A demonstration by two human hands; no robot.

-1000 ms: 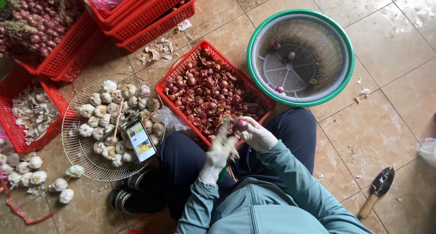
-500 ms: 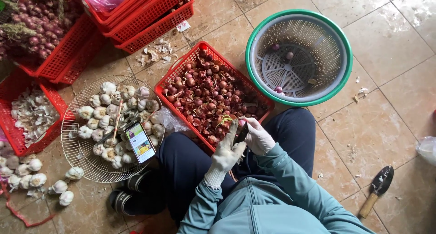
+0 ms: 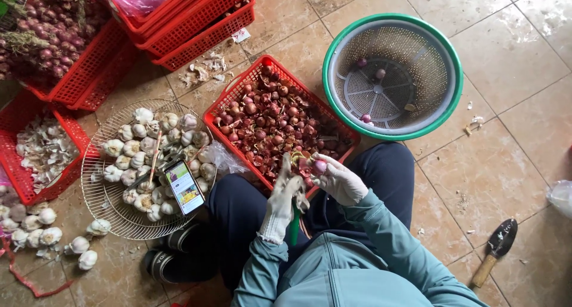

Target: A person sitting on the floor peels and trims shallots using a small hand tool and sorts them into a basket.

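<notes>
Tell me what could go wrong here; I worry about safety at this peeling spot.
The left hand grips a green-handled tool right against the right hand, which holds a shallot; a slip might nick the glove. The phone leans on garlic in the wire basket and could slide off. Peels on the tiles may be slippery.

red crate (image 3: 238,92) ahead (full), bare tiles (image 3: 476,176) right
</notes>
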